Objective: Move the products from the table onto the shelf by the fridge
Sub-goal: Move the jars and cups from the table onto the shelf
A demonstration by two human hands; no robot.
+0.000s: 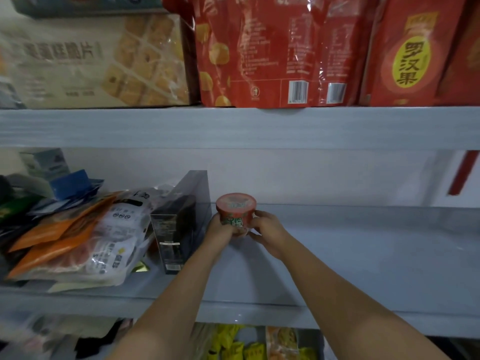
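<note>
Head view: our left grip (220,230) and right grip (268,231) clasp the round red paper cup (235,207) at the grey shelf (363,255), twelve o'clock; release remains, we judge.

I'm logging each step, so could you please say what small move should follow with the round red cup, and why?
Probably set the round red cup down and let go: left hand and right hand grip it over bare grey shelf beside the black box.

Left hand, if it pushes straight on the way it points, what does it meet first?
The left hand grips the red cup with the right hand; beyond the cup the shelf looks free, so probably the white back wall first, though depth is unclear.
</note>
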